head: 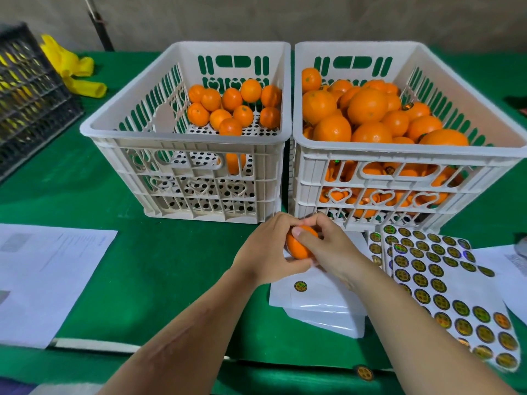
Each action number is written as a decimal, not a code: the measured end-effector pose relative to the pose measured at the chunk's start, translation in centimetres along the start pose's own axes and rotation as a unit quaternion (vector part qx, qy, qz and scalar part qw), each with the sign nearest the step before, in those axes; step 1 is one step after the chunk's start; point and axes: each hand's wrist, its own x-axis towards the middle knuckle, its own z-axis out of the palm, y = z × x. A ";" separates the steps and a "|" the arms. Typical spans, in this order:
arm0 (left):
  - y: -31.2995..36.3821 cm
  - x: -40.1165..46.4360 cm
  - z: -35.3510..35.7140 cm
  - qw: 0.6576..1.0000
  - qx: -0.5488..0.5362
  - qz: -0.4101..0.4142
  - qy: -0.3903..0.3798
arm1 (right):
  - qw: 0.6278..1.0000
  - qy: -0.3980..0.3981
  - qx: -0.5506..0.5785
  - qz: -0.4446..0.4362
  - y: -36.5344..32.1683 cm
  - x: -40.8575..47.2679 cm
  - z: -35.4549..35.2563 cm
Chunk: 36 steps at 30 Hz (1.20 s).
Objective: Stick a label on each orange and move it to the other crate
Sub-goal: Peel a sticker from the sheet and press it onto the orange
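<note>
Both hands hold one orange (299,247) just in front of the crates, low over the green table. My left hand (269,246) cups it from the left. My right hand (328,246) curls over it from the right, thumb pressed on its top. The left white crate (182,129) holds several oranges at its back. The right white crate (313,146) is piled nearly full of oranges, a few showing round labels. Sheets of round gold-and-black labels (436,277) lie at the right.
A mostly peeled white backing sheet (316,297) with one label on it lies under my wrists. Printed papers (42,280) lie at the left. A black crate (28,89) and yellow gloves (74,69) sit at the far left. One loose label (364,373) sticks near the table's front edge.
</note>
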 end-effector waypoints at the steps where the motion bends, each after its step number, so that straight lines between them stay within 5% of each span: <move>1: 0.0 0.0 0.0 1.000 -0.002 -0.006 0.001 | 1.000 -0.009 0.009 0.003 0.1 0.0 -0.2; 5: 0.2 0.0 -0.1 1.000 -0.004 -0.014 -0.007 | 0.999 -0.035 0.039 0.012 0.1 -0.6 -1.0; 9: 0.0 -0.1 -0.1 0.999 -0.014 -0.035 -0.021 | 0.995 -0.042 -0.070 -0.051 -0.7 -1.2 -1.6; 14: -0.1 0.2 0.1 0.997 0.011 -0.070 -0.020 | 0.949 0.071 -0.224 -0.208 -5.3 -4.5 -2.8; 20: -1.2 0.0 0.7 0.997 0.046 -0.065 -0.018 | 0.885 0.189 -0.142 -0.401 -15.9 -5.5 -8.5; 24: -1.2 0.1 0.7 0.996 0.048 -0.066 -0.021 | 0.885 0.252 -0.239 -0.309 -20.2 1.0 -14.7; 28: -1.2 0.2 0.7 0.995 0.057 -0.072 -0.024 | 0.911 0.150 -0.359 -0.137 -20.0 6.7 -16.9; 33: -1.1 0.4 0.7 0.995 0.075 -0.068 -0.023 | 0.919 0.129 -0.346 -0.137 -20.2 7.9 -18.3; 36: -1.2 0.5 0.8 0.995 0.081 -0.061 -0.023 | 0.930 0.205 -0.266 -0.148 -20.3 8.1 -20.6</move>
